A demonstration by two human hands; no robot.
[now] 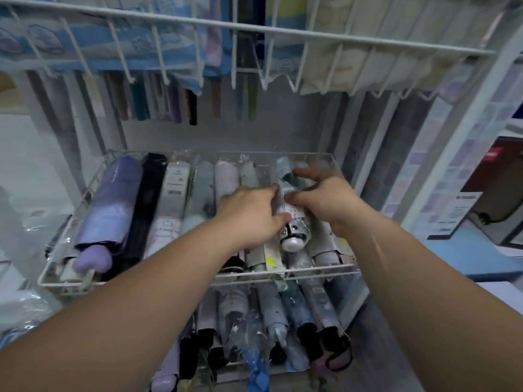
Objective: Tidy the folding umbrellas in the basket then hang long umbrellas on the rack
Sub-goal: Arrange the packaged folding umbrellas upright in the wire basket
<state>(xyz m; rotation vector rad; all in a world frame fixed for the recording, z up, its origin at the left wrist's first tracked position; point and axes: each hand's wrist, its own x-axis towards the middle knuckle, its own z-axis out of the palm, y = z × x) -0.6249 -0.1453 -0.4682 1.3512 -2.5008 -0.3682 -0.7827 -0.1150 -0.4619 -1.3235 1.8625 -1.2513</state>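
A white wire basket (198,278) holds several folding umbrellas lying side by side. A purple one (110,202) lies at the left, a black one (147,199) beside it. Both my hands hold a pale wrapped folding umbrella (293,236) with a white handle, over the right half of the basket. My left hand (249,213) grips its left side and my right hand (322,196) curls round its upper part. Long umbrellas (192,106) hang behind on the rack, under the top wire shelf (254,29).
A lower wire basket (283,369) holds more folding umbrellas in blue, grey and black. The upper shelf carries folded blue and cream cloth items. A blue counter (458,250) with a printed sign stands to the right. Plastic wrapping lies at the left.
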